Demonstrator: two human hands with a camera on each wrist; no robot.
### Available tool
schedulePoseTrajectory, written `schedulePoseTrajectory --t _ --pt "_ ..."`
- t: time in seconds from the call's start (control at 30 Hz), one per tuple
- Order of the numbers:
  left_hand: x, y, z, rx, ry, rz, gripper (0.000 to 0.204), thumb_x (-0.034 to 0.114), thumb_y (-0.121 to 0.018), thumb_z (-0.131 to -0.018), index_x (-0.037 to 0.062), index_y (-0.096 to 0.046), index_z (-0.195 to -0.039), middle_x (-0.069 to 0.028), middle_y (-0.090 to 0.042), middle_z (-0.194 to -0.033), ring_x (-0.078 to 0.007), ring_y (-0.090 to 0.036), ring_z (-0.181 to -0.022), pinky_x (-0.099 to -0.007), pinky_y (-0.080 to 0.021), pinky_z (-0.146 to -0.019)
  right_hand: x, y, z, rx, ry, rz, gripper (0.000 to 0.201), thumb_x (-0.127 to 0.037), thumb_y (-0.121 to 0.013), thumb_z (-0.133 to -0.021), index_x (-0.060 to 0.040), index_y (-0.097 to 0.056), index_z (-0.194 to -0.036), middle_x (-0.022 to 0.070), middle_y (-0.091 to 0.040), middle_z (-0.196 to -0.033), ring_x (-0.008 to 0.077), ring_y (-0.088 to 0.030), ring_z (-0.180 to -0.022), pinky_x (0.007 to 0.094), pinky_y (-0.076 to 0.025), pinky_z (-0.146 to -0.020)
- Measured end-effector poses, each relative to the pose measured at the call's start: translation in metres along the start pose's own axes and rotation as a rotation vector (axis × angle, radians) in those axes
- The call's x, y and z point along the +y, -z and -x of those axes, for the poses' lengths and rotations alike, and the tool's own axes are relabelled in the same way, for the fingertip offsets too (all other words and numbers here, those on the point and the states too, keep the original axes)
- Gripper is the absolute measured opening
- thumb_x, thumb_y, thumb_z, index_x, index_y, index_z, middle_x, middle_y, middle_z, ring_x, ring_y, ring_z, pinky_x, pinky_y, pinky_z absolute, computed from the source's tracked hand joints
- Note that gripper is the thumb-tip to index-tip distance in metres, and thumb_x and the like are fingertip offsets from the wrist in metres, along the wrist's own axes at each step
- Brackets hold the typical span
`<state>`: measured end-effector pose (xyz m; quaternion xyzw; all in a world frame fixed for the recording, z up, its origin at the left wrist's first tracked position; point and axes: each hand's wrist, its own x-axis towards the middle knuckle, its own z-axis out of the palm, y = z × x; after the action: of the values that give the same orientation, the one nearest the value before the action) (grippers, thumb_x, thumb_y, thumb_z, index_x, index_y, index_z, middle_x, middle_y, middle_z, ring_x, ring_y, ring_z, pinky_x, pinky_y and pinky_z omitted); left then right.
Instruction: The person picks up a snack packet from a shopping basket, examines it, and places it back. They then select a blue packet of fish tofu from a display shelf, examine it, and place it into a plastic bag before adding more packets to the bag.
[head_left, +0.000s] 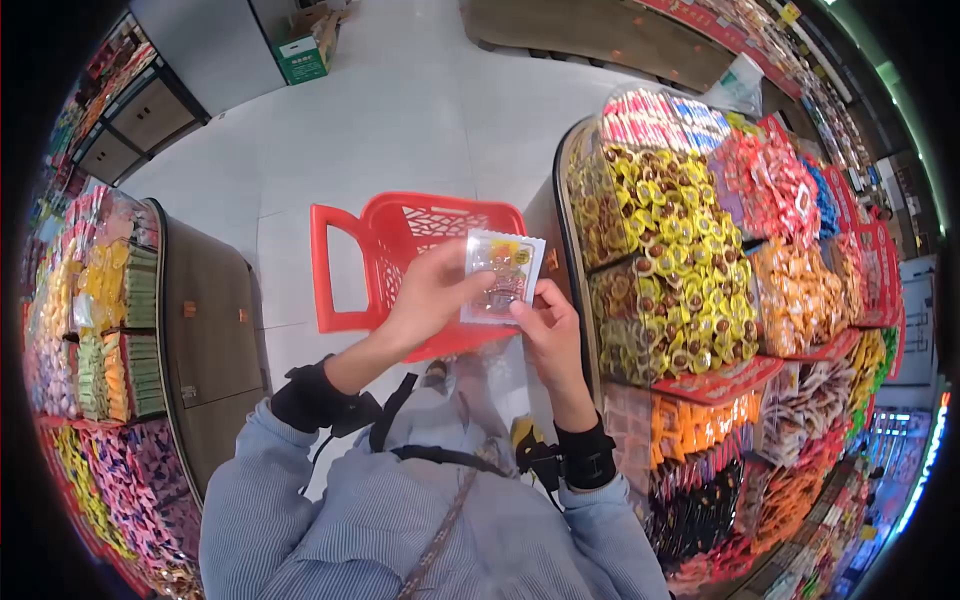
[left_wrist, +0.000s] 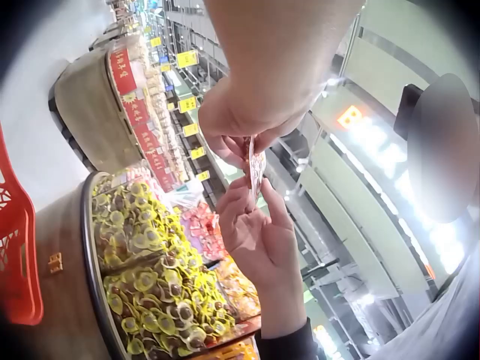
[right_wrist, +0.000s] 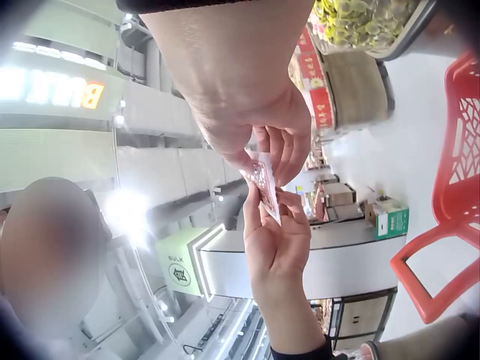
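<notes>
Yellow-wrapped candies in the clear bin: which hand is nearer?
Right. The right hand pinches the small white-edged plastic packet on the side facing the candies; the left hand holds its opposite side, farther away.

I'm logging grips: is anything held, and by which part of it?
Yes, a packet: the left hand pinches its left side, the right hand its lower right edge.

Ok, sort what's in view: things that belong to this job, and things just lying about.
Part of the job:
small packet, between left hand and right hand
red basket, probably

Just around:
yellow-wrapped sweets
orange-wrapped sweets
green-and-white box
</notes>
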<state>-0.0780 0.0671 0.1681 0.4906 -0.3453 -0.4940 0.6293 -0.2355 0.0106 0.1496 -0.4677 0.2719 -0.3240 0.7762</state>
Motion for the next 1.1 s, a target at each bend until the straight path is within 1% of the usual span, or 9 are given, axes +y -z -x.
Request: schedulePoseTrajectory --t 0.1,0.13,0.27,0.37,0.57,0.7,0.77,0.9,1.1 --pt "0.008 -0.016 0.019 -0.156 0.027 -0.028 0.027 0.002 -0.058 -0.078 -0.0011 -0.052 -0.103 -0.0044 -0.058 -0.096 -0.0110 -0.054 -0.091 -0.0274 -0.043 -0.081 -0.016 -0.004 0.040 0.031 0.058 -0.041 0.022 0.000 -0.055 -0.079 0.0024 -0.048 -0.100 0.0089 -0.056 -0.097 0.0121 -0.054 -0.090 0.0255 -0.044 -0.078" --pt "0.008 -0.022 0.023 -0.190 0.038 -0.026 0.026 0.001 -0.059 -0.077 -0.0008 -0.052 -0.102 -0.0039 -0.057 -0.094 -0.0107 -0.054 -0.090 -0.0267 -0.043 -0.080 -0.016 0.000 0.052 0.058 0.057 -0.021 0.022 -0.001 -0.056 -0.079 0.0024 -0.050 -0.100 0.0084 -0.057 -0.097 0.0126 -0.054 -0.091 0.0265 -0.043 -0.080" --pt "0.007 -0.057 0.037 -0.363 0.016 -0.044 0.021 0.002 -0.057 -0.079 0.0011 -0.051 -0.098 -0.0040 -0.057 -0.093 -0.0098 -0.054 -0.087 -0.0259 -0.043 -0.077 -0.028 0.007 0.094 0.198 0.198 0.053 0.022 0.001 -0.058 -0.078 0.0016 -0.051 -0.099 0.0073 -0.057 -0.097 0.0125 -0.054 -0.091 0.0263 -0.042 -0.081" --pt "0.001 -0.082 0.043 -0.462 0.078 -0.021 0.022 0.001 -0.057 -0.079 0.0008 -0.051 -0.100 -0.0034 -0.057 -0.093 -0.0096 -0.053 -0.088 -0.0259 -0.043 -0.077 -0.035 0.019 0.125 0.269 0.244 0.068 0.021 0.002 -0.057 -0.077 0.0019 -0.051 -0.098 0.0073 -0.057 -0.096 0.0123 -0.054 -0.090 0.0265 -0.042 -0.081" --pt "-0.007 -0.147 0.070 -0.602 0.147 -0.046 0.025 0.003 -0.057 -0.079 0.0000 -0.050 -0.102 -0.0039 -0.055 -0.098 -0.0094 -0.053 -0.089 -0.0253 -0.043 -0.078 -0.055 0.040 0.196 0.438 0.317 0.087 0.020 0.003 -0.056 -0.077 0.0019 -0.052 -0.096 0.0078 -0.058 -0.094 0.0118 -0.055 -0.086 0.0252 -0.044 -0.075" --pt "-0.002 -0.191 0.095 -0.687 0.284 -0.146 0.022 0.011 -0.059 -0.080 0.0012 -0.053 -0.098 -0.0025 -0.058 -0.091 -0.0081 -0.054 -0.081 -0.0228 -0.045 -0.071 -0.067 0.058 0.251 0.544 0.316 0.086 0.020 0.004 -0.056 -0.077 0.0018 -0.052 -0.096 0.0076 -0.059 -0.092 0.0106 -0.055 -0.083 0.0230 -0.045 -0.070" --pt "-0.012 -0.213 0.108 -0.726 0.319 -0.105 0.021 0.013 -0.059 -0.080 0.0019 -0.054 -0.097 -0.0021 -0.059 -0.089 -0.0077 -0.055 -0.078 -0.0217 -0.045 -0.068 -0.069 0.070 0.279 0.583 0.301 0.083 0.021 0.004 -0.056 -0.077 0.0019 -0.051 -0.097 0.0073 -0.059 -0.092 0.0100 -0.055 -0.082 0.0223 -0.045 -0.068" --pt "-0.023 -0.253 0.136 -0.811 0.310 -0.111 0.023 0.019 -0.059 -0.081 0.0026 -0.056 -0.096 -0.0009 -0.058 -0.081 -0.0055 -0.053 -0.071 -0.0204 -0.044 -0.059 -0.073 0.086 0.330 0.631 0.340 0.051 0.023 0.005 -0.056 -0.076 0.0016 -0.051 -0.098 0.0067 -0.059 -0.092 0.0094 -0.055 -0.080 0.0220 -0.045 -0.067" --pt "-0.034 -0.300 0.173 -0.887 0.372 0.007 0.023 0.019 -0.060 -0.080 0.0033 -0.056 -0.097 0.0005 -0.058 -0.082 -0.0047 -0.052 -0.071 -0.0194 -0.042 -0.057 -0.067 0.108 0.383 0.675 0.433 0.051 0.025 0.007 -0.055 -0.076 0.0012 -0.051 -0.100 0.0063 -0.059 -0.094 0.0093 -0.055 -0.082 0.0222 -0.045 -0.069"
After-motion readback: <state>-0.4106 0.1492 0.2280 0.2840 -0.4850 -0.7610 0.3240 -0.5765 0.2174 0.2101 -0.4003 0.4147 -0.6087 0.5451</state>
